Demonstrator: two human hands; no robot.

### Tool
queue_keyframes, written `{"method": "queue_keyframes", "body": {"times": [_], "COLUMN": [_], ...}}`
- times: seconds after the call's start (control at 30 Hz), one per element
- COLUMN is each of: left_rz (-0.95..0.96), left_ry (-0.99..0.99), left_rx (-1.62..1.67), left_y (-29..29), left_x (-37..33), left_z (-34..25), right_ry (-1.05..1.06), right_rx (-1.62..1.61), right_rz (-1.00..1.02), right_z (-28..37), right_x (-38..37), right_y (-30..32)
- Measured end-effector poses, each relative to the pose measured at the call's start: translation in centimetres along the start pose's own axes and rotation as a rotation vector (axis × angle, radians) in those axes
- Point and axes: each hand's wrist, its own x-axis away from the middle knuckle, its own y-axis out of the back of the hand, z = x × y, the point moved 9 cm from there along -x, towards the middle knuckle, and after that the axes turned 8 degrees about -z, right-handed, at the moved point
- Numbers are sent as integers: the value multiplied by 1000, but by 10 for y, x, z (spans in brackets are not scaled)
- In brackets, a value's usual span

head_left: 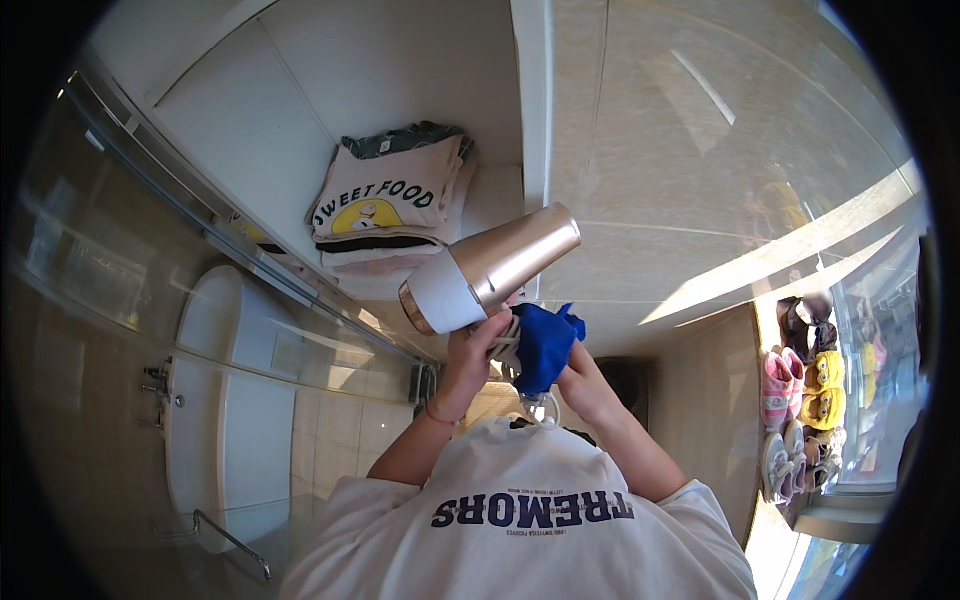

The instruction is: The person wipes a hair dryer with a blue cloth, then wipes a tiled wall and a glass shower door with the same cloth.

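A hair dryer, gold-coloured with a white band, is raised in front of me, its barrel tilted up to the right. My left hand is closed around it near the handle, where a pale cord is bundled. Against that bundle lies a crumpled blue cloth, held by my right hand; its fingers are mostly hidden behind the fabric. Below the cloth a white plug hangs close to my shirt.
Ahead, folded clothes are stacked in a white cabinet niche. To the left, a white bathtub stands behind glass with a metal rail. Several pairs of shoes and slippers line a ledge at the right. A tiled wall rises ahead right.
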Motion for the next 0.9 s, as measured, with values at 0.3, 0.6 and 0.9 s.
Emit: {"method": "queue_keyframes", "body": {"times": [0.3,0.6,0.9], "left_rz": [79,209,289], "left_ry": [-27,-34,117], "left_rx": [-82,-174,42], "left_y": [3,-22,-19], "left_x": [11,14,10], "left_z": [-10,-19,-6], "right_ry": [-147,89,-11], "right_rx": [-179,-17,-113], "right_rz": [-48,71,-131], "right_z": [-6,37,19], "right_x": [-8,7,4], "right_y": [31,16,53]}}
